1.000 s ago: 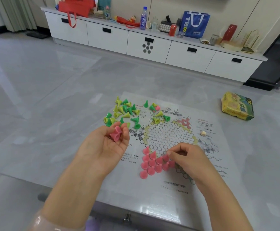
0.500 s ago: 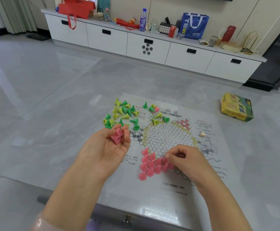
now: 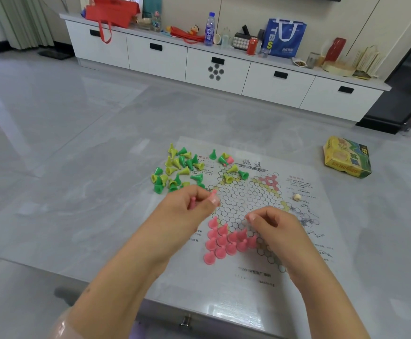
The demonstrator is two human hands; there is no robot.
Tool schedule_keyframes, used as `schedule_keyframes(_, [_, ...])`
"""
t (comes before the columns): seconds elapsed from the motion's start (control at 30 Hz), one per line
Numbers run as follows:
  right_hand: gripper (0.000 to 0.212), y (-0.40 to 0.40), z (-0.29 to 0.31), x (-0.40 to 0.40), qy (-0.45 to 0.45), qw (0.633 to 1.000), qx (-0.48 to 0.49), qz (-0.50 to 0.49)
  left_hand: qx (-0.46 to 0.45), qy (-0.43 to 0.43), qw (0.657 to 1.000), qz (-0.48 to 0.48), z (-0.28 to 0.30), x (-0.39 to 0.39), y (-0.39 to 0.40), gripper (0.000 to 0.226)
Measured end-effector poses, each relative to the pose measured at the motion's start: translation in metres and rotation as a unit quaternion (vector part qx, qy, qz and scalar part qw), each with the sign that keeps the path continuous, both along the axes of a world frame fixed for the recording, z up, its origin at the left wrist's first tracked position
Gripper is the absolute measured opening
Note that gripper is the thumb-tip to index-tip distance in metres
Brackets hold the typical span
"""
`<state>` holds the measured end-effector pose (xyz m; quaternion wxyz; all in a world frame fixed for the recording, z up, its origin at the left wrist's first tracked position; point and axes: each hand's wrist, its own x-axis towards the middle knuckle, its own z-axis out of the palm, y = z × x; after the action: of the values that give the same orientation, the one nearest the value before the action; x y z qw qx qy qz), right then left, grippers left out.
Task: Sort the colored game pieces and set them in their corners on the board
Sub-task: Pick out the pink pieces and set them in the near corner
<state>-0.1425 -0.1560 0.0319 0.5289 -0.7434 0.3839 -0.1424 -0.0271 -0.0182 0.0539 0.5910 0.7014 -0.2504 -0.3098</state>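
Pink plastic cone pieces [image 3: 226, 242] stand clustered in near board [image 3: 248, 206] corner | left hand [image 3: 187, 211] curled around spare pink pieces | right hand [image 3: 273, 226] pinched, contents unclear | step: filling pink corner | next: pass piece rightward, seat upright.

Board centre [image 3: 246, 201] lies open; pink pieces [image 3: 226, 243] crowd its near corner, green-yellow pile [image 3: 177, 170] far-left.

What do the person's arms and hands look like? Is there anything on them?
Both forearms are bare, and so are the left hand and right hand: no gloves, rings or watch show. Near the left elbow is the edge of a shiny, pale pink sleeve.
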Motion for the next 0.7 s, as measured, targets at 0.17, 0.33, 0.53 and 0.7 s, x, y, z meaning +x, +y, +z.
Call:
schedule_keyframes(0.17, [0.019, 0.014, 0.019, 0.005, -0.121, 0.987, -0.067, 0.086, 0.006, -0.002, 0.999, -0.035, -0.004, -0.003, -0.005, 0.012])
schedule_keyframes(0.33, [0.019, 0.033, 0.033, 0.011, -0.165, 0.978, 0.018, 0.123, -0.008, -0.022, 1.0, -0.02, -0.004, -0.007, -0.006, 0.014])
schedule_keyframes(0.53, [0.011, 0.029, 0.032, 0.012, -0.165, 0.98, 0.055, 0.091, -0.01, -0.032, 0.999, -0.016, -0.002, -0.007, -0.004, 0.02])
schedule_keyframes(0.7, [0.012, 0.011, 0.019, 0.017, -0.121, 0.993, -0.003, 0.014, 0.038, 0.002, 0.999, -0.001, -0.002, -0.004, -0.004, 0.012])
